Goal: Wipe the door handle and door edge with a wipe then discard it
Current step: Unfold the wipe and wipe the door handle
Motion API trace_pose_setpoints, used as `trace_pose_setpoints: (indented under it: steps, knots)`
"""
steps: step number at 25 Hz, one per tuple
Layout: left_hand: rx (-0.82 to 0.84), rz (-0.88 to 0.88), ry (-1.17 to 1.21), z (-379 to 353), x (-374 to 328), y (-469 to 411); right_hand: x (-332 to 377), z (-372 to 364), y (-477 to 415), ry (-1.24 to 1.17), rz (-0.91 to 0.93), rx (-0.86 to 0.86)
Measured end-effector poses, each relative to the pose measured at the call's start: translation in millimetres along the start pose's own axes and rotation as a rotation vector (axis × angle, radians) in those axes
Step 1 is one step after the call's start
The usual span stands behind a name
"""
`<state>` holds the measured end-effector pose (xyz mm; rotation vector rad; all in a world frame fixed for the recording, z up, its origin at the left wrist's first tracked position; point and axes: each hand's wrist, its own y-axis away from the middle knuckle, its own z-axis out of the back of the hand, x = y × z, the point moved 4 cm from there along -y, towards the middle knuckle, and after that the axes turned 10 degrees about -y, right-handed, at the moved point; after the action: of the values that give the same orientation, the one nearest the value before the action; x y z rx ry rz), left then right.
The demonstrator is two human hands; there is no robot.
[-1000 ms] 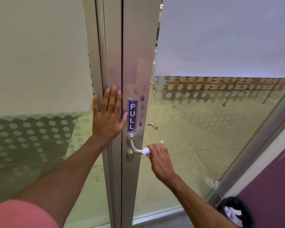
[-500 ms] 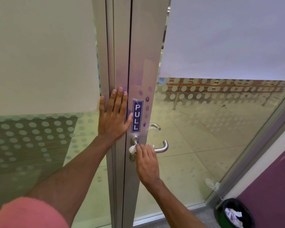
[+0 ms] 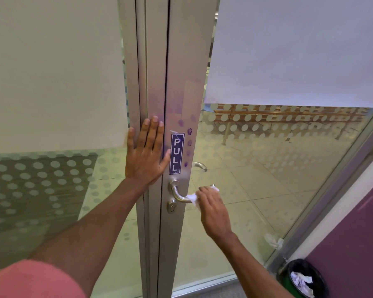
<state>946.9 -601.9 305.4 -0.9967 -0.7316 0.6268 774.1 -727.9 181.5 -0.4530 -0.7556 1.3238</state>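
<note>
A silver lever door handle (image 3: 177, 193) juts from the aluminium door edge (image 3: 181, 93) of a glass door. My right hand (image 3: 211, 208) is closed around a white wipe (image 3: 193, 198), which is wrapped on the handle's outer half; the handle's tip peeks out beyond my fingers. My left hand (image 3: 146, 153) lies flat with fingers spread on the metal frame, just left of a blue PULL sticker (image 3: 176, 153). Purple smudges mark the door edge right of the sticker.
A black bin (image 3: 303, 279) with a green liner and crumpled paper stands on the floor at the lower right, beside a purple wall (image 3: 353, 244). A scrap of white paper (image 3: 272, 240) lies behind the glass. White sheets cover the upper glass panels.
My right hand slid the wipe from the handle's end in to its base, then back out towards the tip. My left hand stayed flat on the frame.
</note>
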Motion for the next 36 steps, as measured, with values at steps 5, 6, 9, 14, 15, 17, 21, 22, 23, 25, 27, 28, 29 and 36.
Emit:
trace_pose_setpoints:
  steps: [5, 6, 9, 14, 15, 17, 21, 22, 23, 25, 27, 28, 29, 36]
  knots:
    - [-0.010, 0.004, 0.007, 1.3, -1.3, -1.0, -19.7, 8.9, -4.2, -0.355, -0.467, -0.073]
    - [-0.016, 0.005, 0.005, 1.2, -1.5, -1.1, -18.3, 8.0, -2.5, -0.435, -0.550, -0.123]
    - [-0.032, 0.003, -0.014, -0.2, -0.9, -0.5, -14.5, 4.1, 10.5, -0.699, -0.775, -0.294]
    - [-0.046, 0.002, -0.028, -1.1, -1.5, -0.8, -22.3, -4.6, -0.3, -1.384, -1.148, -0.593]
    - [-0.043, 0.001, -0.028, -1.6, -1.4, -0.5, -21.4, -6.3, -3.2, -1.555, -1.224, -0.682]
    - [-0.044, 0.001, -0.025, -2.8, -1.0, 0.3, -16.2, -9.6, 0.1, -1.825, -1.292, -0.784]
    - [-0.048, -0.001, -0.015, -3.0, -0.8, 1.0, -5.3, -6.5, 15.9, -1.990, -1.297, -0.680]
    - [-0.046, -0.003, -0.017, -2.7, -1.2, 1.1, -4.7, -4.0, 14.1, -2.019, -1.319, -0.674]
    - [-0.044, -0.005, -0.018, -2.7, -1.2, 0.9, -3.2, -2.3, 10.2, -2.082, -1.335, -0.698]
    - [-0.046, -0.002, -0.013, -2.7, -1.6, 0.4, 0.4, -0.1, 0.8, -2.206, -1.337, -0.800]
    - [-0.050, 0.000, -0.015, -2.8, -1.5, 0.5, 5.3, -2.0, -3.1, -2.224, -1.338, -0.857]
    - [-0.052, 0.001, -0.016, -3.0, -1.3, 0.5, 9.7, -4.0, -2.9, -2.225, -1.335, -0.870]
    - [-0.053, 0.001, -0.014, -3.0, -1.4, 0.5, 14.6, -6.6, -1.5, -2.241, -1.331, -0.875]
    - [-0.059, 0.004, 0.005, 0.7, -0.6, -0.6, 56.9, -31.4, 2.7, -2.323, -1.360, -0.653]
